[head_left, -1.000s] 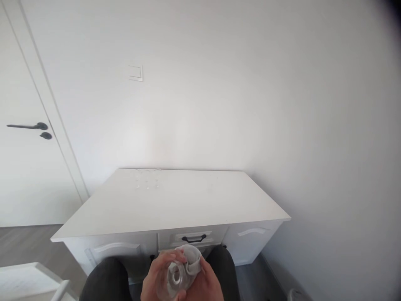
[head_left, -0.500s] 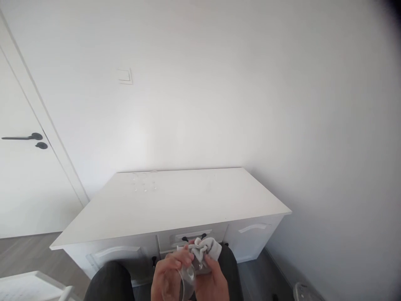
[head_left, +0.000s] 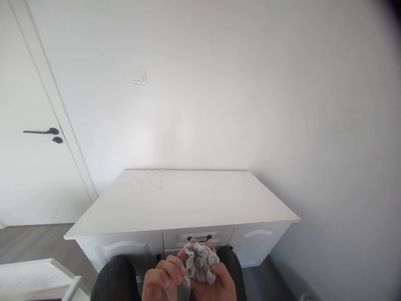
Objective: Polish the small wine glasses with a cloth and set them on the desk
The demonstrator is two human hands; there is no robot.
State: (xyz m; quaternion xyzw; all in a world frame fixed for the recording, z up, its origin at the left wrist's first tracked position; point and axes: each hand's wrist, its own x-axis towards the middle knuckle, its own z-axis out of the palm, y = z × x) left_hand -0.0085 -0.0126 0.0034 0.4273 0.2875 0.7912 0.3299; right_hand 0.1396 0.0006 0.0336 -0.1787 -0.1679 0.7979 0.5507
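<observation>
At the bottom edge of the view, above my lap, my left hand (head_left: pixel 161 281) is closed around a clear drinking glass (head_left: pixel 178 290), only its rim showing. My right hand (head_left: pixel 216 282) is closed on a crumpled grey cloth (head_left: pixel 200 262) that is bunched against the glass's mouth. Both hands touch each other around the glass. My dark trouser legs (head_left: pixel 114 280) lie beneath them.
A white desk (head_left: pixel 184 200) with a black-handled middle drawer (head_left: pixel 199 239) stands in front against a white wall. A few faint marks sit on its far left top. A white door with a black handle (head_left: pixel 42 132) is at left; a white piece of furniture (head_left: pixel 34 278) at bottom left.
The cloth has gone from wrapped around the glass's side to bunched up on top of it. The glass has sunk lower, mostly out of view. The camera shifted slightly.
</observation>
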